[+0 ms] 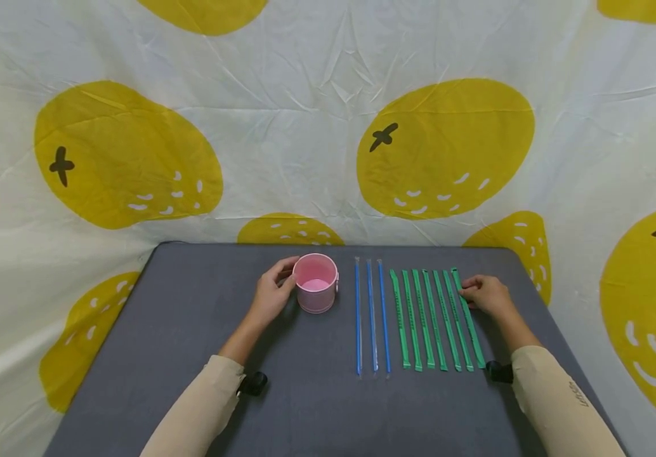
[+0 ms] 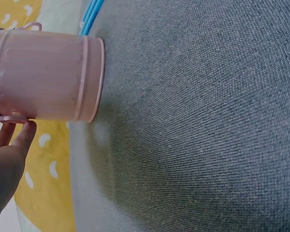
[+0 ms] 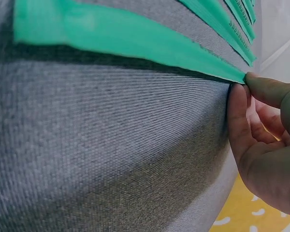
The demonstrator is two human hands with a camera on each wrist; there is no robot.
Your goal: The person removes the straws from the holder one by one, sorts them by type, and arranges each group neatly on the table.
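Observation:
A small pink metal bucket (image 1: 316, 292) stands upright on the grey table (image 1: 191, 330). My left hand (image 1: 283, 283) curls round its left side; in the left wrist view the fingertips (image 2: 17, 135) touch the bucket (image 2: 43, 75) near its rim. Right of it lie three blue straws (image 1: 371, 317), then several green wrapped straws (image 1: 431, 320) in a row. My right hand (image 1: 468, 293) rests at the rightmost green straw (image 1: 467, 324). In the right wrist view the thumb and forefinger (image 3: 239, 104) pinch the edge of that straw (image 3: 125, 41).
A white cloth with large yellow fruit prints (image 1: 442, 146) hangs behind and beside the table. Bare grey tabletop (image 1: 311, 406) lies in front of the straws and left of the bucket. The table's right edge (image 1: 539, 298) is close to my right hand.

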